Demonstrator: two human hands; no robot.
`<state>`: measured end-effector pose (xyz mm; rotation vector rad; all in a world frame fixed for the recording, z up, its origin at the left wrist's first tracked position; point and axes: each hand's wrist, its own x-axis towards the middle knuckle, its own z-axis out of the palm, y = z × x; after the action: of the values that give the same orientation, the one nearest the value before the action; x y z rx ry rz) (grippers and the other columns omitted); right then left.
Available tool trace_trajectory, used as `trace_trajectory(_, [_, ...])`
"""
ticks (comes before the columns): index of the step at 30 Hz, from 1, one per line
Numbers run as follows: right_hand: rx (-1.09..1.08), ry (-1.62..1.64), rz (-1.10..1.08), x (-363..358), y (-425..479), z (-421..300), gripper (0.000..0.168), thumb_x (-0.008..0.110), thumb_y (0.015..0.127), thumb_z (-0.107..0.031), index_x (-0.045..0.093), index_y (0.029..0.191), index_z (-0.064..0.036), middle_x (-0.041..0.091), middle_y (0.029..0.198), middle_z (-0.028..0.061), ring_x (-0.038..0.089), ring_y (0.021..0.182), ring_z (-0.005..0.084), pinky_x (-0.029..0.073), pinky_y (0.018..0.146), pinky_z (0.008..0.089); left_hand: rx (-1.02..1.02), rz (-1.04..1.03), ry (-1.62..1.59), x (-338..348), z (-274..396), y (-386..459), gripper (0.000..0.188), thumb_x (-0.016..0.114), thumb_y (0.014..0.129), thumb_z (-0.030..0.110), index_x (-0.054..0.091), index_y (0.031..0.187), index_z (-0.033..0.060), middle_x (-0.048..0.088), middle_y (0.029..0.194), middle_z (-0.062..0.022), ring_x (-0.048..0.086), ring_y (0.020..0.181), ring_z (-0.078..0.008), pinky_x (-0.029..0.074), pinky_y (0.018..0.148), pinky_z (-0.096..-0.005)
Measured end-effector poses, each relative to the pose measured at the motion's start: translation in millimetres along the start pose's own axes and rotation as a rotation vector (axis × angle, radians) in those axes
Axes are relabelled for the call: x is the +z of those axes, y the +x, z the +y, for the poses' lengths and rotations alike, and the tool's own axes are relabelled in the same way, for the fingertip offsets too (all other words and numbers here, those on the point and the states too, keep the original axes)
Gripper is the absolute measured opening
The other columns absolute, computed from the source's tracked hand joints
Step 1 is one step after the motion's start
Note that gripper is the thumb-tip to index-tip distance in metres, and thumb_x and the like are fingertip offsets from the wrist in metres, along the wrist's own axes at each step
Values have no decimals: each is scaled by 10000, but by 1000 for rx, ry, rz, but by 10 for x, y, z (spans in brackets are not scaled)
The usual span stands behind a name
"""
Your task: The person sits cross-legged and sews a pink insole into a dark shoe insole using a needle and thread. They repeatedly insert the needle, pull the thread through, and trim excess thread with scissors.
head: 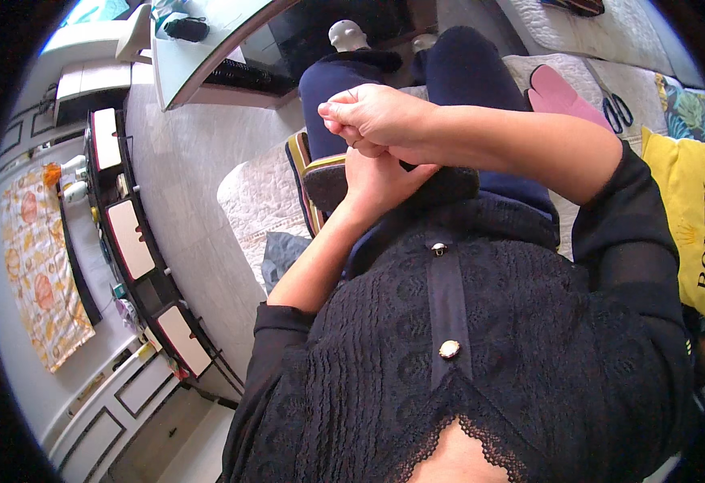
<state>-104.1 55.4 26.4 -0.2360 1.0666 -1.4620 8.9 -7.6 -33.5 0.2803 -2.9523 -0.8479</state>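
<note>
My left hand [379, 181] lies over a dark grey, felt-like padded piece [326, 185] on my lap, its thumb spread across the piece. A yellow and pale edge runs along that piece's far left side. Just above, my right hand [382, 118] has its fingers curled and fingertips pinched, touching the left hand's fingers. A thin dark line shows at the right fingers, too fine to identify. Striped fabric [301, 175] lies beside my thigh, left of the grey piece. The left fingertips are hidden beneath the right hand.
Pink sole-shaped pieces [560, 93] and dark-handled scissors [618, 113] lie on the quilted seat cover [258, 193] at right. Near them is a yellow cushion [684, 223]. A glass-topped table [219, 24] stands ahead left; a low shelf unit [130, 238] stands farther left.
</note>
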Motion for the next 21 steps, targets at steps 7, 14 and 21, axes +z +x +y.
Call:
trace_trajectory(7, [12, -102, 32, -9, 16, -91, 290, 558, 1078, -259, 605, 846, -91, 449, 607, -28, 343, 493, 75, 273, 463, 254, 32, 14, 50, 5, 8, 52, 705, 842, 757, 553, 684, 1211, 38, 724, 1124, -180, 700, 1036, -340, 543, 902, -456])
trace_trajectory(14, [49, -48, 85, 77, -89, -95, 289, 540, 1088, -260, 611, 868, -88, 471, 614, -20, 348, 506, 74, 293, 474, 248, 12, 61, 35, 23, 7, -30, 688, 832, 764, 522, 670, 1239, 52, 717, 1139, -172, 691, 1046, -346, 541, 896, -472])
trace_trajectory(21, [-33, 22, 137, 80, -29, 86, 246, 562, 1084, -244, 654, 922, -84, 573, 714, -18, 414, 562, 57, 310, 480, 231, -7, 3, -43, 77, -23, -44, 623, 820, 781, 411, 630, 1268, 72, 683, 1176, -172, 665, 1092, -344, 524, 893, -470])
